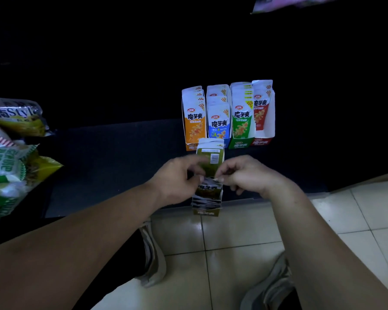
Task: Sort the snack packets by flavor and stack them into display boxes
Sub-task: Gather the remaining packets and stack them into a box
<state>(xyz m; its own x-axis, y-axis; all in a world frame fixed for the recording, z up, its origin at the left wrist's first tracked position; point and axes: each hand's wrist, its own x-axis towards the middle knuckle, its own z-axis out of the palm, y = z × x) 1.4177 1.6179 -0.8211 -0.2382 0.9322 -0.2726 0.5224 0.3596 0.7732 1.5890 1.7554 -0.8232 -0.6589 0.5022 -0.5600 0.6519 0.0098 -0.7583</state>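
Note:
Four display boxes stand in a row on the dark shelf: orange (194,121), blue (218,121), green (242,119) and red (263,115), each with matching snack packets upright inside. In front, at the shelf's edge, stands an olive-brown display box (207,209) with dark packets in it. Above it an olive packet (210,159) is upright, its back with a barcode toward me. My left hand (177,177) and my right hand (244,174) both pinch its lower edge from either side, right over the box.
Large snack bags (11,139) are piled at the left on the dark shelf (112,157). A purple bag (293,2) hangs at the top right. Below is a pale tiled floor (233,231) with my two shoes (152,253).

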